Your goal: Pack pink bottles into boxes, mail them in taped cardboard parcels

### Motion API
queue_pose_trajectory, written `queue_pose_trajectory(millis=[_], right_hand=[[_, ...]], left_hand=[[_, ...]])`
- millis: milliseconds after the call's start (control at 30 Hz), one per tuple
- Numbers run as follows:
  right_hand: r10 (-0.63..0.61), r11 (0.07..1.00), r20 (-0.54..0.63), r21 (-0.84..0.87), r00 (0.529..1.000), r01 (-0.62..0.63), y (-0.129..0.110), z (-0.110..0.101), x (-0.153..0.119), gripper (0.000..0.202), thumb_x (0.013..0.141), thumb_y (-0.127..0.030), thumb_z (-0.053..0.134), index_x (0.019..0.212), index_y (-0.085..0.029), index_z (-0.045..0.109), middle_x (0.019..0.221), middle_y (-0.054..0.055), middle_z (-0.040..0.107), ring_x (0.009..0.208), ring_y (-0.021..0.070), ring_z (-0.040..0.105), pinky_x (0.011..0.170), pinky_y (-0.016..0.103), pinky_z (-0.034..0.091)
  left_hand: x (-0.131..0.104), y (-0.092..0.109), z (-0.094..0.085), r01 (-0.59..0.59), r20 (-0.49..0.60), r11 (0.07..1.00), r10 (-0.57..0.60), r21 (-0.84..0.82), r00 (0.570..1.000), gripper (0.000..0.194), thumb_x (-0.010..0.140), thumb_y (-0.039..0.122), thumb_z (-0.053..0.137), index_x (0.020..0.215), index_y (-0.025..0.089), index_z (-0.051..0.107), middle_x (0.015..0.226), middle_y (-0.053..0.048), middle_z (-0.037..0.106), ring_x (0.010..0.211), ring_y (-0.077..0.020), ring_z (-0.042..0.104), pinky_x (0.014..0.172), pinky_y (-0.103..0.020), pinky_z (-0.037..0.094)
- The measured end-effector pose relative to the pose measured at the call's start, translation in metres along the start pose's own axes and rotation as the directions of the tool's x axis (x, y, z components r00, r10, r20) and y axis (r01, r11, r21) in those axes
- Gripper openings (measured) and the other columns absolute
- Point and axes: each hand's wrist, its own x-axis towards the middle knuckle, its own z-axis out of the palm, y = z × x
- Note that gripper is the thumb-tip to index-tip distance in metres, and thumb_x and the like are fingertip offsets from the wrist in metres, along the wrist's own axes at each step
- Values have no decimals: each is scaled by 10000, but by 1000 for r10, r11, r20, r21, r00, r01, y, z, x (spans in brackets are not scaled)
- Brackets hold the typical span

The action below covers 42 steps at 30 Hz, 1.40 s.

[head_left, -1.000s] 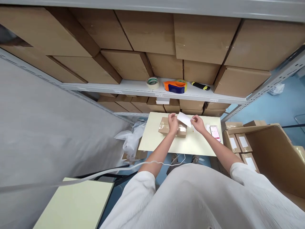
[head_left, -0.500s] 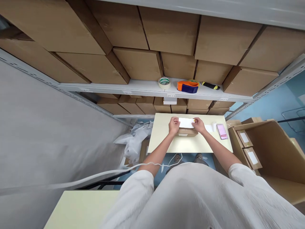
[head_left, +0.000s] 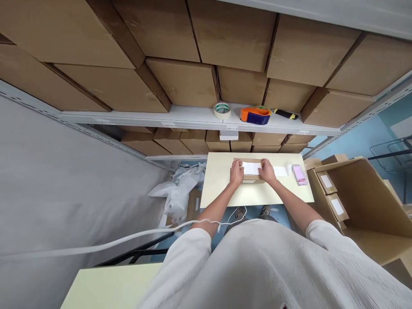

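A white label (head_left: 251,168) lies over the top of a small cardboard box (head_left: 254,178) on the pale yellow table (head_left: 222,193). My left hand (head_left: 237,172) grips the label's left end, fingers closed at the box's left side. At the other end, my right hand (head_left: 266,171) pinches the label's right edge between thumb and fingers. Whether the label is stuck down flat cannot be seen. To the right of the box are a strip of white labels (head_left: 279,171) and a pink phone-like item (head_left: 299,175), partly blurred out.
Above the table, a shelf holds a tape roll (head_left: 222,110), an orange and blue tape dispenser (head_left: 255,115) and a yellow-black cutter (head_left: 285,114). A large open carton (head_left: 370,193) with labelled boxes stands at right. A white cable (head_left: 135,235) crosses my left arm; plastic bags (head_left: 178,193) lie left.
Both hands have lowered the label from above the box's far edge onto its top. The camera view has shifted slightly.
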Motion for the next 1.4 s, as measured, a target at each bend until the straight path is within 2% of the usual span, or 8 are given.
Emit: queue_pose_trajectory(millis=[267, 467, 633, 767, 867, 1033, 1267, 1400], right_hand=[[-83, 961, 3, -263, 997, 81, -9, -2, -5, 391, 939, -234, 608, 1329, -236, 630, 1343, 175, 619, 1148, 361, 609, 965, 520, 554], [-343, 867, 299, -264, 890, 423, -14, -10, -25, 511, 1058, -398, 534, 1525, -204, 606, 1586, 184, 587, 1471, 396, 486, 1238, 611, 385], [-238, 860, 284, -383, 929, 338, -2, -19, -45, 879, 1003, -606, 610, 1724, -167, 366, 1774, 223, 361, 1656, 434, 277, 1345, 692, 123], [-115, 858, 384, -427, 916, 287, 2, -23, -26, 1149, 870, -720, 750, 1771, -215, 248, 1844, 229, 135, 1701, 467, 99, 1311, 766, 53], [-21, 864, 475, -434, 880, 255, 3, -22, 2, 1342, 699, -728, 894, 1774, -278, 229, 1852, 227, 41, 1694, 516, 2, 1260, 832, 79], [-19, 885, 502, -394, 865, 248, 5, -22, 18, 1392, 545, -672, 1003, 1726, -319, 356, 1805, 250, 200, 1667, 554, 75, 1225, 854, 158], [-122, 893, 453, -338, 883, 297, -4, -35, -19, 1373, 541, -559, 1027, 1717, -276, 376, 1711, 267, 322, 1608, 532, 221, 1158, 703, 456], [-141, 896, 427, -329, 893, 299, -3, -49, -45, 1362, 560, -513, 1025, 1722, -230, 374, 1682, 275, 331, 1589, 530, 239, 1153, 662, 486]], left_hand=[[-3, 3, -4, -125, 124, 956, 95, 264, 988, 358, 897, 36, 600, 1159, 258, 702, 1311, -146, 674, 1285, -367, 617, 1143, -567, 455], [-7, 7, -22, -455, 536, 823, 228, 340, 813, 576, 906, 49, 546, 1411, 272, 714, 1576, -121, 636, 1547, -321, 498, 1326, -541, 300], [-10, 0, -42, -452, 535, 795, 195, 404, 822, 588, 961, 151, 560, 1537, 239, 638, 1644, -143, 579, 1609, -337, 429, 1385, -556, 162], [4, 3, -43, -456, 561, 786, 172, 417, 810, 658, 942, 356, 703, 1579, 245, 582, 1740, -154, 453, 1680, -363, 286, 1395, -568, 104], [24, 7, -35, -469, 660, 760, 70, 451, 748, 1005, 781, 516, 869, 1660, 252, 459, 1828, -177, 263, 1720, -409, 125, 1377, -623, 49], [45, 9, -25, -458, 717, 734, -57, 502, 695, 1330, 598, 533, 973, 1727, 267, 323, 1849, -226, 130, 1712, -482, 55, 1334, -714, 36], [35, 14, -28, -571, 789, 661, -52, 487, 613, 1383, 555, 450, 993, 1738, 265, 302, 1830, -254, 168, 1693, -507, 93, 1313, -733, 28], [24, 30, -27, -629, 818, 647, 13, 431, 575, 1332, 514, 369, 1000, 1697, 270, 396, 1754, -267, 320, 1640, -521, 224, 1303, -708, 97]])
